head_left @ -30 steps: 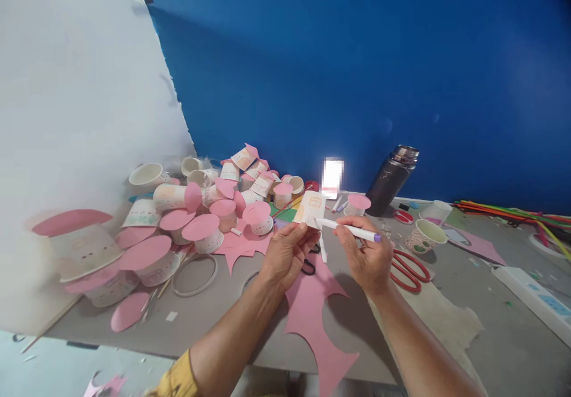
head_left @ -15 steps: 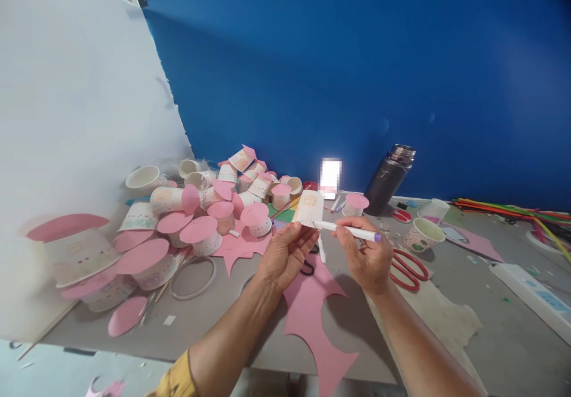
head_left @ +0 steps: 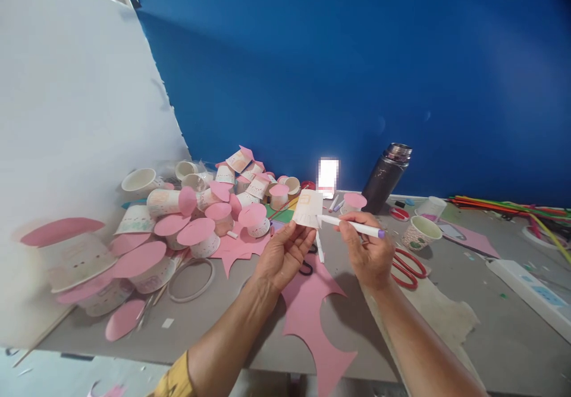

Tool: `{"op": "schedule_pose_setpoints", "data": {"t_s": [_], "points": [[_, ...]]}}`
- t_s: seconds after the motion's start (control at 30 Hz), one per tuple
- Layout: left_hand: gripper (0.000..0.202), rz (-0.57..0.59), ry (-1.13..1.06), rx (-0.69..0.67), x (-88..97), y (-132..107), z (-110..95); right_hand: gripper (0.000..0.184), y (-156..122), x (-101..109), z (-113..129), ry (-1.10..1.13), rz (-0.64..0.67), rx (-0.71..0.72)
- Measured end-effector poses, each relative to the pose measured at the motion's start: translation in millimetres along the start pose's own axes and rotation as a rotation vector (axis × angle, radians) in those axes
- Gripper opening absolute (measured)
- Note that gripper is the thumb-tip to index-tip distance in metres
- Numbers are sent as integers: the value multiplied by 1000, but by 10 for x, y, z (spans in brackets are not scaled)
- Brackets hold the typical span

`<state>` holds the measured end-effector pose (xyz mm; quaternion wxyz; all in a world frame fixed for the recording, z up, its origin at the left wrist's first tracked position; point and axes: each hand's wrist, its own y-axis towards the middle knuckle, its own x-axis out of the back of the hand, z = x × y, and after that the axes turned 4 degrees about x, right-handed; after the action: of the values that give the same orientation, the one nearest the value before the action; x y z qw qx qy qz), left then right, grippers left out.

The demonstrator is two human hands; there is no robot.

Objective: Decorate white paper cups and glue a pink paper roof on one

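Observation:
My left hand (head_left: 282,255) pinches the lower edge of a small flattened white paper cup piece (head_left: 307,208) with an orange drawing, held up above the grey table (head_left: 214,302). My right hand (head_left: 368,253) grips a white marker with a purple end (head_left: 352,227), lying almost level. The marker's tip touches the paper's lower right corner. Under both hands lies a pink paper offcut (head_left: 312,313) with curved cut-outs.
A heap of paper cups with pink round lids (head_left: 200,206) fills the left. A white board (head_left: 75,117) leans at far left. Red scissors (head_left: 408,266), a patterned cup (head_left: 418,233), a dark flask (head_left: 384,177), coloured sticks (head_left: 513,212) and a power strip (head_left: 530,287) lie to the right.
Both hands lifted slightly and the paper tilted a little; the marker tip stays at the paper's edge. The view drifted a bit to the right.

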<state>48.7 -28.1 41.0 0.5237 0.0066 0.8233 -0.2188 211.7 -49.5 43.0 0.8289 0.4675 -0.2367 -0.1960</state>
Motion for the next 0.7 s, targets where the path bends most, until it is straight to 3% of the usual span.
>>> {"op": "schedule_pose_setpoints", "data": {"t_s": [0.13,0.37,0.53,0.7], "points": [[20,-25,-31,1,2,18,-12,11,-25,10,-10,55,44,-13],[18,-13,55,79,22,-1,-12,28,49,-21,-129,77,-104,-201],[20,-15,158,162,29,-37,26,41,134,13,-283,176,-3,-354],[22,-10,173,182,22,-26,40,42,138,25,-338,219,57,-464]]}}
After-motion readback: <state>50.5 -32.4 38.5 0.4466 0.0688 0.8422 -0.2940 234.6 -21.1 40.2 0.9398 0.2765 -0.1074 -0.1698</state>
